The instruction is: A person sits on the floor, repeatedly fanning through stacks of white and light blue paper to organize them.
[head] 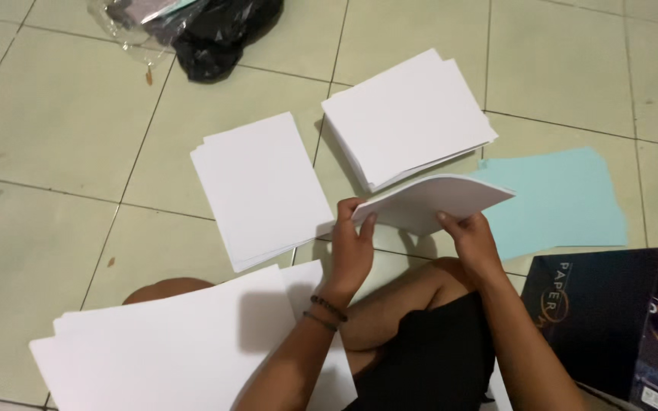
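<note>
On the tiled floor (pixel 39 137) a flat white paper stack (pixel 262 186) lies at the left. The left hand (pixel 350 243) and the right hand (pixel 472 240) both grip a bent bundle of white sheets (pixel 436 202), held above the floor just before a thicker white pile (pixel 409 114). A pale blue sheet (pixel 565 198) lies at the right.

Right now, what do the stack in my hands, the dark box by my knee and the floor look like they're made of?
The held stack looks like plain white paper, matte; it bows between the left hand and right hand, thin layered edges showing. The dark box seems printed cardboard with a slight sheen and folded edges. The floor looks like glazed ceramic tile, pale and softly glossy, with dark grout lines.
</note>
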